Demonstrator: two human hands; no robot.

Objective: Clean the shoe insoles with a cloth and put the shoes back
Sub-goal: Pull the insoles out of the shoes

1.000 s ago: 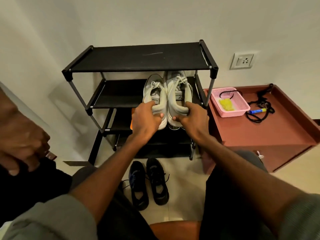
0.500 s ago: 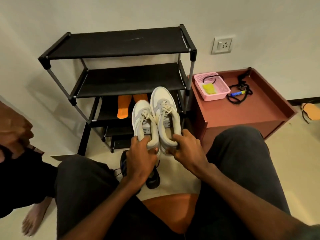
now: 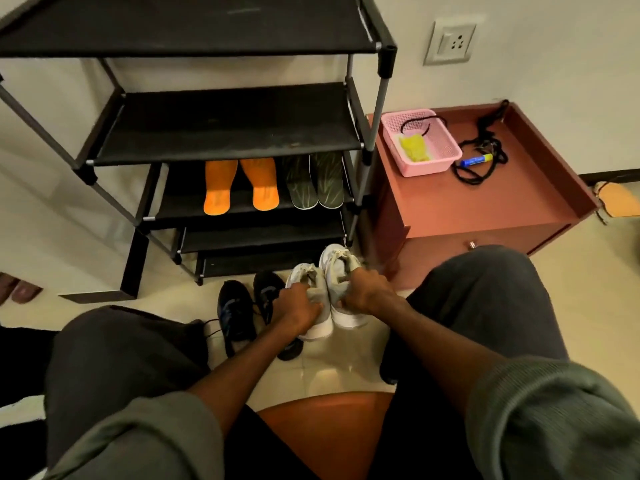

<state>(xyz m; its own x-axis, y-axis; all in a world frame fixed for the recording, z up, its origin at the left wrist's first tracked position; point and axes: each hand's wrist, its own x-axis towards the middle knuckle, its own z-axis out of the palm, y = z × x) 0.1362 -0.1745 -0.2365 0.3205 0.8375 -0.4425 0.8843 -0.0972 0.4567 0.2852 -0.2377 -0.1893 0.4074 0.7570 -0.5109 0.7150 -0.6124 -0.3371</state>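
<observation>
Two pale grey shoes [image 3: 323, 289] sit side by side, toes pointing away toward the rack [image 3: 221, 140], their white soles showing at the heels and their laces loose and off-white over the tongues. Each is held at the heel end, low above the tiled floor [image 3: 332, 368] in front of the rack's bottom shelf: the left hand [image 3: 299, 311] has its grip curled round the heel of the left shoe, and the right hand [image 3: 363, 292] has its grip curled over the collar of the right shoe. The two shoes touch along their inner sides. Whether their soles rest on the floor or hang just above it cannot be told. Just beside them on the left lie two black shoes [image 3: 252, 313] on the floor, laces trailing; the left hand and the grey shoe overlap the nearer one. On a middle shelf of the rack stand two orange insoles [image 3: 240, 187] and, to their right, two dark green insoles [image 3: 313, 181], all leaning toes-up against the back. To the right of the rack is a reddish-brown bench [image 3: 485, 202] that carries a pink basket [image 3: 440, 133] with a yellow cloth [image 3: 414, 148] in it, a blue pen [image 3: 476, 160] and a tangle of black cord [image 3: 485, 161]. Both knees are in dark trousers at the sides.
</observation>
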